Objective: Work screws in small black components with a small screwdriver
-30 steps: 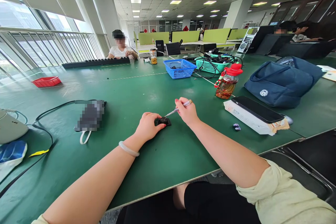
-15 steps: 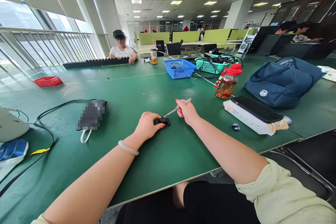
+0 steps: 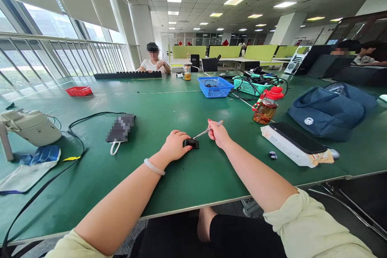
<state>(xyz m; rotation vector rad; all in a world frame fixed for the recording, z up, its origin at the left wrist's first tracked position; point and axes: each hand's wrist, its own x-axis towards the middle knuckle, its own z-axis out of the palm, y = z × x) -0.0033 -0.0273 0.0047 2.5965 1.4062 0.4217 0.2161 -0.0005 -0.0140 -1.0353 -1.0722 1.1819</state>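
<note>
Low on the green table (image 3: 169,193), my left hand (image 3: 175,146) grips a small flat black part (image 3: 193,144) between thumb and fingers and holds it against the tabletop. The fingers hide its left end, and its details are too small to make out. My right hand (image 3: 218,134) is closed around a slim screwdriver (image 3: 202,133) with a clear-looking handle and a thin metal shaft. The shaft slants down to the left, and its tip is at the top of the black part. Whether the tip touches it I cannot tell.
To the right are a small dark wrapped item (image 3: 273,155), a phone (image 3: 298,137) on a white packet, a red-lidded bottle (image 3: 266,107) and a blue bag (image 3: 329,113). A blue basket (image 3: 215,87) stands ahead. Leftward lie a dark pouch (image 3: 121,128), cable and jug (image 3: 33,127). A person (image 3: 154,62) sits opposite.
The camera view has shifted, so the scene sits lower and farther right. Both hands keep their holds; the screwdriver lies at a slightly flatter angle by the black part.
</note>
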